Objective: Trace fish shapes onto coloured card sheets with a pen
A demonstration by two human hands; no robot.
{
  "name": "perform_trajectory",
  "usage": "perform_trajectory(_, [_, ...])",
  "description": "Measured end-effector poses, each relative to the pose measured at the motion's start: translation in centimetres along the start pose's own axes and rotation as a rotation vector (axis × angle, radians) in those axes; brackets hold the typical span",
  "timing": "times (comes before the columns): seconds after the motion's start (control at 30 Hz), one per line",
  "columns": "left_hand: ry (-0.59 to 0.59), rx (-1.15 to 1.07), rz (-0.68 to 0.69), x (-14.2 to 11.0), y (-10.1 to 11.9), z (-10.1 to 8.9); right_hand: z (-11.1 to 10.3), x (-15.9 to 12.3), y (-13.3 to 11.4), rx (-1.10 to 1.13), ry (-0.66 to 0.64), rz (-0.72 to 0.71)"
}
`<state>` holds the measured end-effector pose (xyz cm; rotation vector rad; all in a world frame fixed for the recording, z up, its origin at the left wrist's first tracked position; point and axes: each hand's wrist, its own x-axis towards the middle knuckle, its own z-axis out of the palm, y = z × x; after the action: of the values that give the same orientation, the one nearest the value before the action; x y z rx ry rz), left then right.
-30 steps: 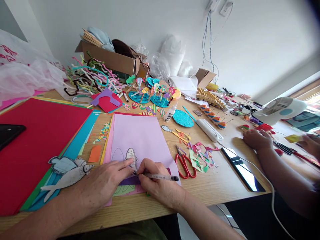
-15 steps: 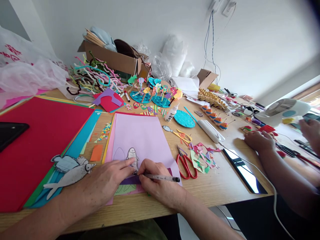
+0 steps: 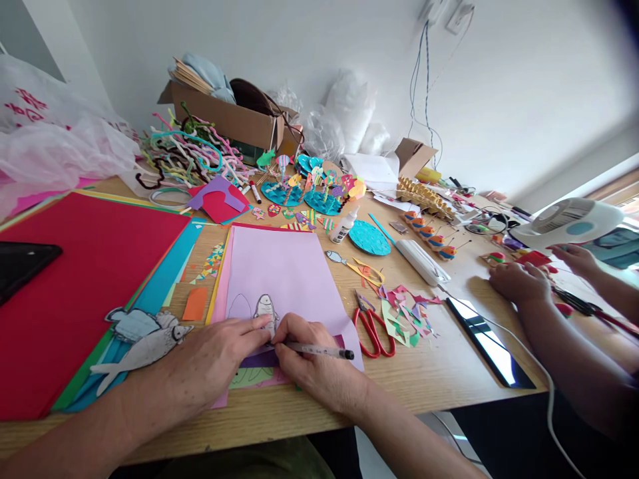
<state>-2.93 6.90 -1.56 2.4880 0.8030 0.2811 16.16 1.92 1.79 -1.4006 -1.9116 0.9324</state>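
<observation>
A paper fish cutout with drawn scales lies on a sheet of lilac paper. My left hand rests flat, its outstretched fingertips pressing the fish down. Between the thumb and fingers of my right hand is a pen, its tip by the lower end of the fish, partly hidden by my fingers. Left of the fish, a pencilled fish-like outline shows on the lilac sheet. More grey paper fish lie beside my left forearm.
Red-handled scissors, paper scraps and a glue bottle lie to the right. Red paper carries a black phone at left. Another person's hands are at far right, near a white fan.
The pen in my right hand has shifted slightly leftward along the fish's lower edge. The other person's farther hand has moved left. My left hand stays put.
</observation>
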Motion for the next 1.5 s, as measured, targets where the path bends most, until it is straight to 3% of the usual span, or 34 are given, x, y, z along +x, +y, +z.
perform_trajectory(1.13, [-0.088,-0.020,-0.158,0.0,0.9,-1.3,0.0,0.7,0.3,0.025,0.046,0.044])
perform_trajectory(1.5, [-0.038,-0.019,-0.132,0.0,0.7,-0.9,-0.2,1.2,0.1,-0.021,0.031,-0.001])
